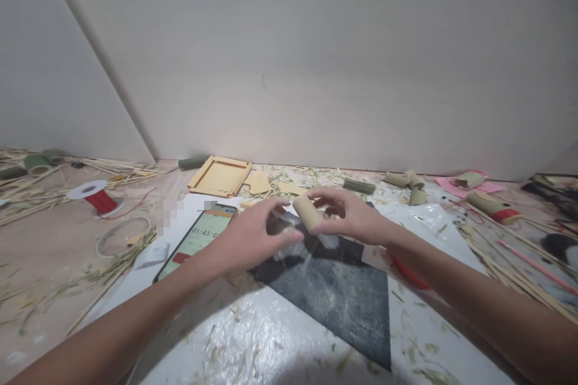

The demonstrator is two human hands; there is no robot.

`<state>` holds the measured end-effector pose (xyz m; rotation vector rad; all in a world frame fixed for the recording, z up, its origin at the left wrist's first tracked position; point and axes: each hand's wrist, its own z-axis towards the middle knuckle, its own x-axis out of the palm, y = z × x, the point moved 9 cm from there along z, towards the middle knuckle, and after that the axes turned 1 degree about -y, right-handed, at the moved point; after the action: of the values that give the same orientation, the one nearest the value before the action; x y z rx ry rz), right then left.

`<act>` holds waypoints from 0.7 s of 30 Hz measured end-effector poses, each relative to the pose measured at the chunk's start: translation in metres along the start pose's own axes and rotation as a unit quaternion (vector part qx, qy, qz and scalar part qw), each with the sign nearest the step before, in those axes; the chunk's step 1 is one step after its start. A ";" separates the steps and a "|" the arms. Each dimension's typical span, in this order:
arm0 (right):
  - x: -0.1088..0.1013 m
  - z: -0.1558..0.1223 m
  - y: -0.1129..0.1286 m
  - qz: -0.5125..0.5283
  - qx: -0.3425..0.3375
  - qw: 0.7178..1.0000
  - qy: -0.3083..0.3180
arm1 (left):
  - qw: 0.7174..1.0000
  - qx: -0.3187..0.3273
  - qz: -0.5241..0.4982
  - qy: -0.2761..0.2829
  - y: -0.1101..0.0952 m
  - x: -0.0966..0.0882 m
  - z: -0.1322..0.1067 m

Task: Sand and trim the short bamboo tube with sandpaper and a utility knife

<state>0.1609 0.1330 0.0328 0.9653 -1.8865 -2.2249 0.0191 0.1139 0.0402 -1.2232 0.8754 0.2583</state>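
Observation:
My right hand [345, 213] grips a short, pale bamboo tube [307, 213] between thumb and fingers, holding it tilted above a dark sheet that looks like sandpaper [343, 295]. Just left of the tube is my left hand [262, 231], its thumb and fingers apart in a curve with nothing between them. Pale dust and scratches mark the dark sheet, which lies on a white, shiny surface [239, 337]. A phone [203, 234] with a running timer on its screen lies partly behind my left wrist.
On the left are a spool of red thread [100, 198] and a roll of clear tape [124, 237]. A shallow yellow tray [220, 175] rests near the wall. More bamboo pieces [418, 194], thin sticks [510, 271] and a pink pencil [537, 266] lie at right, among scattered shavings.

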 end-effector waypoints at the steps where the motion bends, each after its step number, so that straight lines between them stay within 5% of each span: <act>1: -0.004 -0.001 0.004 -0.101 -0.025 0.994 -0.034 | 0.997 0.016 0.073 0.029 -0.002 0.007 -0.003; 4: 0.006 -0.008 0.012 -0.297 -0.085 0.950 -0.053 | 0.972 0.051 0.209 0.096 -0.001 0.031 -0.014; 8: 0.026 -0.012 0.011 -0.376 -0.120 0.919 0.001 | 0.953 0.061 0.276 0.106 0.010 0.048 -0.019; 14: 0.026 -0.012 0.008 -0.348 -0.134 0.926 0.064 | 0.942 0.073 0.304 0.118 0.019 0.054 -0.020; 21: 0.043 -0.025 0.012 -0.316 -0.131 0.938 0.058 | 0.941 0.068 0.309 0.119 0.020 0.054 -0.020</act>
<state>0.1347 0.0891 0.0250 1.7896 -1.2935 -2.5613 0.0332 0.0888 -0.0136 -0.8312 1.4596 0.5509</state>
